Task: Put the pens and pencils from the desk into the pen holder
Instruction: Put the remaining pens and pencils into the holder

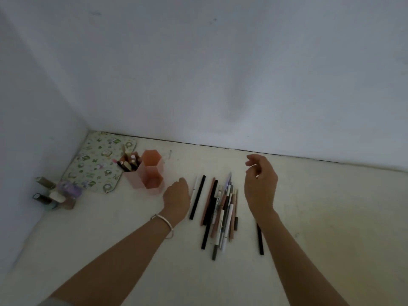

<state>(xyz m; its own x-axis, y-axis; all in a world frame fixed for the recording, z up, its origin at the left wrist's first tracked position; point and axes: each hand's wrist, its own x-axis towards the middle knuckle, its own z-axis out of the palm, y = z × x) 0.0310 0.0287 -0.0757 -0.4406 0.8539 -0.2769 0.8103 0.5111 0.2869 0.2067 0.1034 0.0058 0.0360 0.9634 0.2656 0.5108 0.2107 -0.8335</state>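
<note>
A pile of pens and pencils (220, 208), black, brown, white and grey, lies on the white desk (110, 239) between my hands. One black pen (197, 196) lies apart at its left, another black pen (260, 240) under my right forearm. The pink hexagonal pen holder (150, 173) stands to the upper left; its left cell holds several pens, the other cells look empty. My left hand (176, 198) hovers just left of the pile, fingers curled down, holding nothing I can see. My right hand (260, 184) is raised right of the pile, fingers loosely bent and apart, empty.
A patterned cloth mat (95, 164) lies in the corner behind the holder. Several small bottles (55, 195) cluster by the left wall. White walls close the desk on the left and back.
</note>
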